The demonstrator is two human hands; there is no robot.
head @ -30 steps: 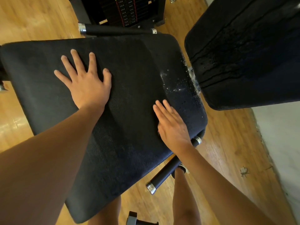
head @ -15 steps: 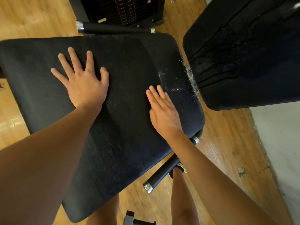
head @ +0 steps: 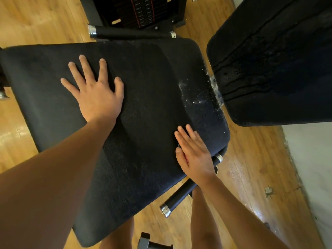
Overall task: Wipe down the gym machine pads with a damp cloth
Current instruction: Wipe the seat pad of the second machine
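Seen from the head camera, a person leans over a gym machine with both hands laid flat on a dark cloth spread across most of the seat pad. The left hand presses down with fingers straight and fanned apart, gripping nothing. The right hand lies near the pad's near right edge, fingers straight and close together, palm down. A faint reddish patch shows under its thumb, too small to identify. Cloth and pad are both black, so the line where one ends is hard to trace; water droplets glisten on the bare strip of pad at the right. The back pad, streaked and wet, is cut off by the frame's top and right edges. A black handle bar pokes out from under the seat, another lies beyond it, and the weight stack is partly out of frame. Below is a wooden floor.
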